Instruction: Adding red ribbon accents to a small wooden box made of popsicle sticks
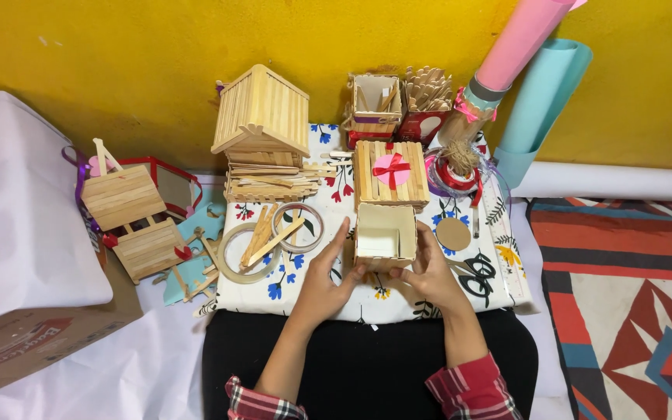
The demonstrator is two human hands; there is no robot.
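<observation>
1. The left hand (322, 281) and right hand (429, 272) both grasp a small open box (385, 237) made of flat wooden sticks, fingers pressed against its left and right walls, thumbs at its near edge.
2. The box sits between the hands on a white cloth with a flower print (367, 299), spread over a low surface in front of the dark lap.
3. Just left of the left hand lie two tape rings (270, 241) with loose sticks across them; scissors (476, 274) lie just right of the right hand.
4. Beyond the box is a stick lid with a pink bow (390, 173), touching or nearly touching its far edge.
5. Farther back stand a stick house (262, 117) and a tub of sticks (427, 97), against a yellow wall (118, 54).
6. Little free cloth remains; a patterned rug (624, 303) lies to the right, a cardboard carton (33, 342) to the left.
</observation>
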